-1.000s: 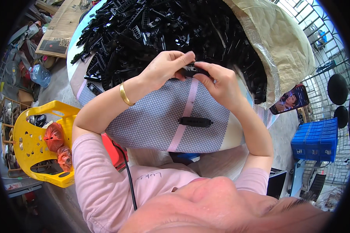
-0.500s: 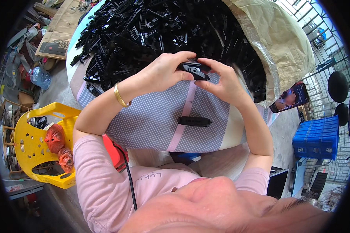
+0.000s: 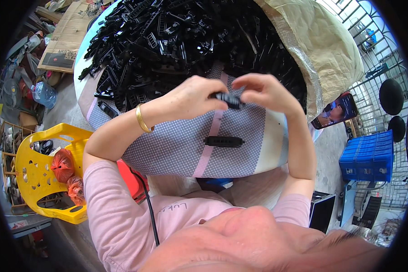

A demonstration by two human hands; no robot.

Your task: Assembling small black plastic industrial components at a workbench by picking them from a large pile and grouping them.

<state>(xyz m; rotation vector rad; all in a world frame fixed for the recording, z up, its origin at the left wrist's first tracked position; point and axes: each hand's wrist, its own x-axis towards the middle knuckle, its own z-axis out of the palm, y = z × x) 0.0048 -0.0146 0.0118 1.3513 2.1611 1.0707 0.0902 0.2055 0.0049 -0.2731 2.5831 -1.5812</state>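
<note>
Above the near part of the cloth-covered table, my left hand point(image 3: 198, 96) pinches a small black plastic part point(image 3: 231, 100) between thumb and fingers. My right hand point(image 3: 268, 93) is at the part's right end, its fingers curved and apart; whether a fingertip touches the part is unclear. Closer to me, a long black plastic piece point(image 3: 224, 141) lies by itself across the pink stripe of the tablecloth point(image 3: 172, 149). A large heap of black plastic parts point(image 3: 181, 41) covers the far side of the table, beyond both hands.
A pale yellow sack point(image 3: 322, 50) borders the heap on the right, with a lit phone point(image 3: 335, 111) below it. Blue crates point(image 3: 367, 156) stand at the right. On the left are a yellow chair point(image 3: 36, 181) with red plastic bags point(image 3: 62, 165) and a clear water jug point(image 3: 44, 94).
Both hands have come slightly nearer to me, and the small part has turned in my left hand. My right hand's grip on it has loosened, its fingers spreading off the part.
</note>
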